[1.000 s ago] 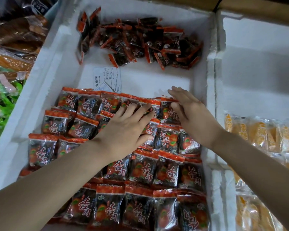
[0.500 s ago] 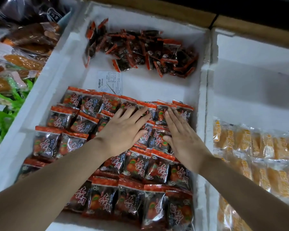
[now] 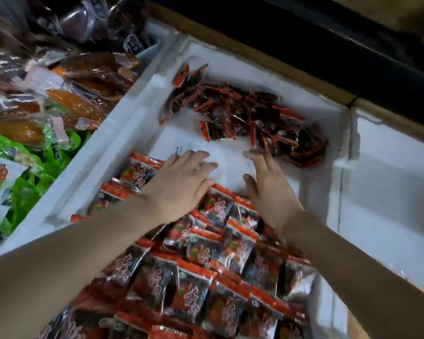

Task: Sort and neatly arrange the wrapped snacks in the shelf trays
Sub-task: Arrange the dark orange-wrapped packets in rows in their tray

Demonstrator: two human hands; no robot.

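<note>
Red-and-black wrapped snacks (image 3: 203, 272) lie in overlapping rows across the near half of a white foam tray (image 3: 123, 133). A loose heap of the same snacks (image 3: 242, 118) sits at the tray's far end. My left hand (image 3: 179, 184) reaches forward with straight fingers over the far edge of the rows, above a paper slip (image 3: 189, 145) on the bare tray floor. My right hand (image 3: 267, 184) is beside it, fingers extended toward the heap and holding nothing. Motion blur softens the frame.
A second white foam tray (image 3: 389, 187) adjoins on the right. On the left lie clear bags of brown and orange food (image 3: 66, 101) and green packets (image 3: 32, 172). A dark shelf edge (image 3: 304, 45) runs along the back.
Both hands have lifted off the arranged rows and moved forward toward the loose heap at the far end. The camera has swung and tilted, so the tray now runs diagonally.
</note>
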